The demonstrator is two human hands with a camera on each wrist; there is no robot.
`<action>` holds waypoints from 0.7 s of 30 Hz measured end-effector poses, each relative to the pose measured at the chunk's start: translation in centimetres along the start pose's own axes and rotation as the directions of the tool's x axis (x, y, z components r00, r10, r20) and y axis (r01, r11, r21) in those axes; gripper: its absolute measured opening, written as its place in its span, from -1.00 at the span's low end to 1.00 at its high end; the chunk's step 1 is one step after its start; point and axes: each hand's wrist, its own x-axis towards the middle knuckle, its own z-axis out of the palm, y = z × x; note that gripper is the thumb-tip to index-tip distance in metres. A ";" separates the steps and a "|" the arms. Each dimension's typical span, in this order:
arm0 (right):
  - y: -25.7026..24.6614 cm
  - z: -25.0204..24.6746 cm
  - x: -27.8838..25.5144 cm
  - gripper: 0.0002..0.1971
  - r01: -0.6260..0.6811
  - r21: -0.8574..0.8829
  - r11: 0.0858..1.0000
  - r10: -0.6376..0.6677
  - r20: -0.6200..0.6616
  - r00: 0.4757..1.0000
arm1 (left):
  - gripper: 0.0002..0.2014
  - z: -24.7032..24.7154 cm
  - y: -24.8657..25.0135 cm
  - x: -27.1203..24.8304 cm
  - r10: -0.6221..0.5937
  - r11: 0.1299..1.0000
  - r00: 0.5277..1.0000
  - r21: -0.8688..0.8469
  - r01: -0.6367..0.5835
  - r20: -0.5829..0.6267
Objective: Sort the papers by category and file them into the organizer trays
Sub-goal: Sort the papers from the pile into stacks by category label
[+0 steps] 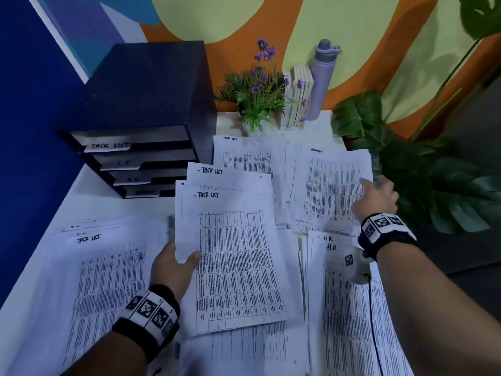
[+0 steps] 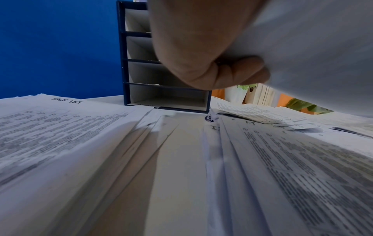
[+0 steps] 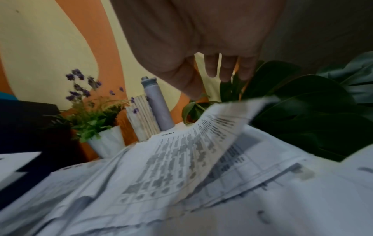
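Left hand (image 1: 173,267): thumb over, fingers under, pinching the lifted Task List sheets (image 1: 233,256) above the desk's paper spread
Right hand (image 1: 376,198): fingers loose, resting at the Admin pile (image 1: 328,185) edge; firm hold unclear
Organizer (image 1: 141,147): back-left; trays labelled

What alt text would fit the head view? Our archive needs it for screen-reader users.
A person's left hand grips sheets headed "Task List" above paper piles on a white desk, while the right hand reaches over a far pile. A dark four-tray organizer with handwritten labels stands at back left, beside a flowering plant and a bottle.
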 end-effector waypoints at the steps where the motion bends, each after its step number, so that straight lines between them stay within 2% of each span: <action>1: -0.6 -0.1 -0.6 -0.44 0.036 0.018 0.999 -0.036 0.022 0.999 | -0.66 0.0 0.1 -0.1 -0.002 1.000 1.000 -0.015 0.002 -0.005; 3: -1.9 0.3 -2.7 -0.50 0.067 0.263 0.962 -0.116 0.175 0.978 | -0.52 0.0 0.3 -0.2 -0.006 0.999 1.000 -0.032 0.005 -0.016; 5: -3.2 1.5 -6.0 -0.45 -0.035 0.496 0.868 -0.183 0.384 0.905 | -0.48 -0.2 0.4 -0.2 -0.006 0.998 0.999 -0.066 0.004 -0.032; 7: -4.1 3.1 -9.5 -0.38 -0.147 0.542 0.827 -0.204 0.533 0.821 | -0.47 -0.4 0.5 -0.1 -0.014 0.995 0.999 -0.095 0.011 -0.037; 9: -4.4 5.1 -12.0 -0.40 -0.195 0.556 0.808 -0.218 0.589 0.778 | -0.54 -0.7 0.7 -0.3 0.008 0.992 1.000 -0.122 -0.011 -0.027; 10: -4.4 5.8 -13.0 -0.49 -0.204 0.573 0.794 -0.221 0.584 0.781 | -0.60 -0.8 0.6 -0.2 0.024 0.990 1.000 -0.139 -0.025 -0.008; 13: -4.4 6.8 -14.6 -0.74 -0.202 0.632 0.748 -0.198 0.504 0.841 | -0.66 -1.7 0.3 -0.4 0.065 0.984 0.998 -0.167 -0.060 0.023; 17: -4.4 6.2 -15.5 -0.85 -0.276 0.671 0.688 -0.075 0.444 0.893 | -0.92 -3.3 -1.1 0.1 0.089 0.984 0.996 -0.158 -0.087 0.005; 21: -3.8 6.4 -16.4 -0.90 -0.346 0.675 0.651 -0.009 0.463 0.886 | -0.54 -4.7 -2.8 -0.3 0.070 0.977 0.997 -0.203 -0.064 0.024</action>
